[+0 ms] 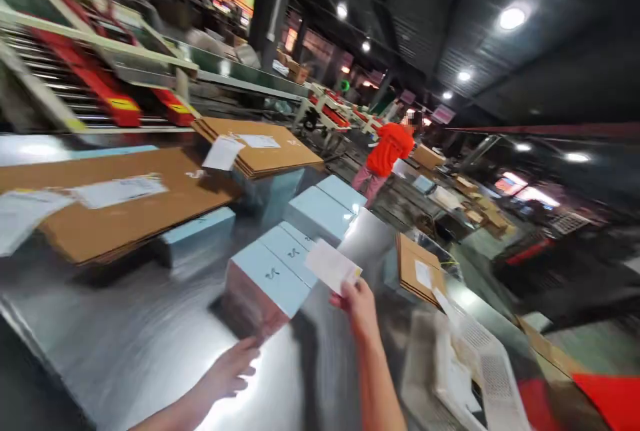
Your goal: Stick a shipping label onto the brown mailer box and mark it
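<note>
Between finger and thumb, my right hand (358,304) pinches a white paper slip (331,266) by its near edge. The slip is held over the right side of a group of light-blue boxes (270,271) with small dark marks on top. My left hand (233,368) is open, its fingers reaching toward the lower front of those boxes. Blur hides whether the fingertips touch them. Behind, more pale-blue boxes (325,208) stand close together on the shiny metal table (165,351).
At left, flattened cardboard (135,218) with papers on it rests over blue boxes. Another cardboard stack (260,144) lies behind. To the right are a smaller cardboard piece (420,268) and a white plastic basket (495,364). A person in orange (390,148) stands beyond, near roller conveyors (75,78).
</note>
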A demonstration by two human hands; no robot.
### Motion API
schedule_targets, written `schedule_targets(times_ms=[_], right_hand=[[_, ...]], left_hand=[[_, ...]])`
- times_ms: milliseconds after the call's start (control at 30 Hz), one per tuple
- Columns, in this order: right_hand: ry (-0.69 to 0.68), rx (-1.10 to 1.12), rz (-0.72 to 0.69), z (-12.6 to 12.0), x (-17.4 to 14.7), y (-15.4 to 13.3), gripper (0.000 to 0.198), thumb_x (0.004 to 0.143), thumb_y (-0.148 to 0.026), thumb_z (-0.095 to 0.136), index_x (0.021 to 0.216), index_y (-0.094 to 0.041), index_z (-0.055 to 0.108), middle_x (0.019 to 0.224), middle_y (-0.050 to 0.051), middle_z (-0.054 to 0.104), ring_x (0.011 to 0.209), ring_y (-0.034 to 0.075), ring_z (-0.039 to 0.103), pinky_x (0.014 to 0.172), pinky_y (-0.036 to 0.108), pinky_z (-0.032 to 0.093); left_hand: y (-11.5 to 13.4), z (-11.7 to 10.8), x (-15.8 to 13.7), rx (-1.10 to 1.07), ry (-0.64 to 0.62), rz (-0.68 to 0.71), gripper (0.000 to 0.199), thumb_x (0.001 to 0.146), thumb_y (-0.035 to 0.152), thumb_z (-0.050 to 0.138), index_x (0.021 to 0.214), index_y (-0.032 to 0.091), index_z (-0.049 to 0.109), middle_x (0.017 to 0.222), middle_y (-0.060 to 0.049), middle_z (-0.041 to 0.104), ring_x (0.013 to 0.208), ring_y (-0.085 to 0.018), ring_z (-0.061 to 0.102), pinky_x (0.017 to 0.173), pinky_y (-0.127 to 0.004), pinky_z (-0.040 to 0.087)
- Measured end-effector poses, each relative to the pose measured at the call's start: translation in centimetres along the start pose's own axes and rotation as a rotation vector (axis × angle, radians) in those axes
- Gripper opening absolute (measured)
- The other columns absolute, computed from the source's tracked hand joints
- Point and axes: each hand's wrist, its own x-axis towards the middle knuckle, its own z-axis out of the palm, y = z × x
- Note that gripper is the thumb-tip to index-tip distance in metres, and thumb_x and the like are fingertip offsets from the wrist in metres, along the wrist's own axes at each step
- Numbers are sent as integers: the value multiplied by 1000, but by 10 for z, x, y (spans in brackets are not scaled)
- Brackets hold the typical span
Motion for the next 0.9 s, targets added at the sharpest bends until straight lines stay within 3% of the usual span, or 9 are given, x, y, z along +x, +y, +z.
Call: schedule_targets(times_ms=[67,133,267,367,467,567,667,767,900], right_hand=[[11,112,98,-24,-4,20,75,51,-69,95,99,-18,69,92,3,76,72,18,68,63,32,61],[93,200,164,-61,-13,38,72,49,-61,99,101,-19,73,89,1,77,66,12,61,59,26,55],[106,92,216,-113,-51,54,73,51,-64,99,103,-18,78,81,0,74,62,11,54,55,25,47],[-57,-115,193,-115,-78,56,72,63,-73,90,104,-14,79,76,1,70,64,12,51,57,26,44],[-177,-225,153,-107,-94,66,72,77,-75,78,114,-13,77,77,2,68,65,14,52,59,29,44],[31,-246,83,-104,-110,81,77,81,-73,72,130,-14,68,93,6,72,79,20,63,73,35,54],[247,-402,-61,-103,-133,96,56,87,-67,68,116,-19,71,109,9,72,98,25,67,88,40,56],[161,-601,-123,-97,-159,110,40,91,-61,61,96,-23,74,103,8,70,95,25,66,86,42,54],[161,-755,-118,-95,-183,137,52,99,-67,44,83,-23,66,90,9,67,87,26,65,81,44,53]], left_hand=[[-20,-4,-2,-36,-22,-66,76,53,76,88,103,22,70,89,-7,74,77,-25,72,61,-29,50],[-31,3,-1,-35,-161,-102,79,46,79,86,97,20,70,90,-8,74,74,-23,69,60,-29,50],[-18,35,-11,-70,-436,-1,87,51,86,81,104,17,71,109,-13,76,77,-19,69,63,-28,52],[10,62,-24,-70,-593,104,71,71,80,75,102,17,73,112,-12,75,84,-19,70,66,-27,55],[28,88,-31,49,-687,140,56,71,64,81,97,15,74,96,-10,75,77,-19,68,61,-27,54],[27,107,-32,84,-659,101,56,64,55,83,99,12,75,85,-10,74,65,-19,65,55,-29,52],[16,116,-32,21,-624,91,61,64,55,80,105,11,75,89,-12,76,66,-19,66,56,-29,52],[5,123,-33,34,-635,66,64,63,57,81,106,11,75,98,-15,78,75,-22,70,58,-30,54],[-15,132,-38,130,-688,11,54,64,55,76,97,13,73,89,-10,76,72,-22,68,62,-31,54]])
